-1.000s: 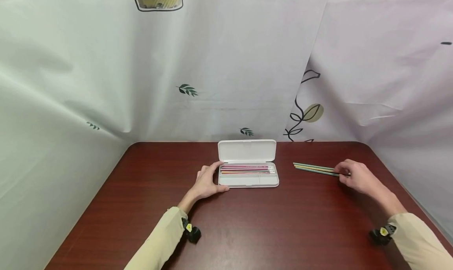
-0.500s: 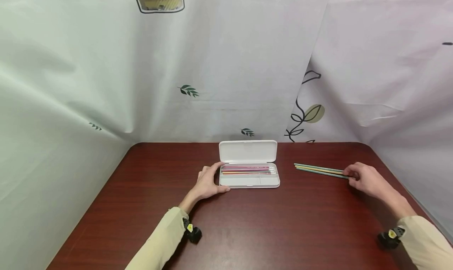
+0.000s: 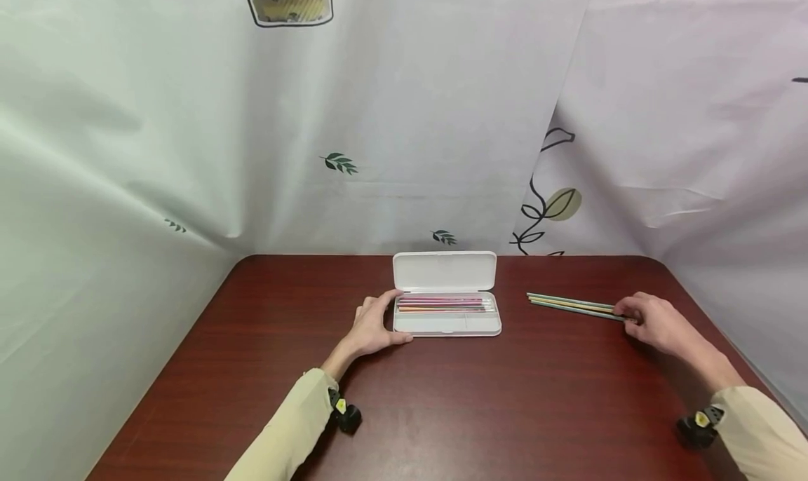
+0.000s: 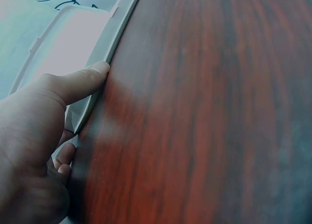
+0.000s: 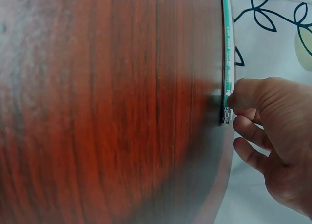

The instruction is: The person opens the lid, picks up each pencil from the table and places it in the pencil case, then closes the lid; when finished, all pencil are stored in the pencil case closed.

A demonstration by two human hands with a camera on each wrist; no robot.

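Observation:
A white pencil case [image 3: 435,324] with its lid [image 3: 445,272] raised sits at the back middle of the table. Several pencils [image 3: 442,303] lie in its rear compartment. My left hand [image 3: 372,327] grips the case's left end, thumb on the front edge and fingers at the back corner; the left wrist view shows that thumb against the rim. Toward the right, several green and yellow pencils [image 3: 562,303] lie side by side on the table. At their right end, my right hand [image 3: 656,323] pinches them; the right wrist view shows the thumb against a green pencil [image 5: 227,53] near its metal ferrule.
The dark red wooden table [image 3: 480,411] has rounded back corners. A white patterned cloth [image 3: 404,116] hangs behind it and along both sides. A small black wrist camera [image 3: 347,419] is strapped at the left sleeve, another [image 3: 696,432] at the right.
My right hand has slid right along the loose pencils to their end, so more of their length shows. The left hand and the case stay in place; the head view has shifted slightly.

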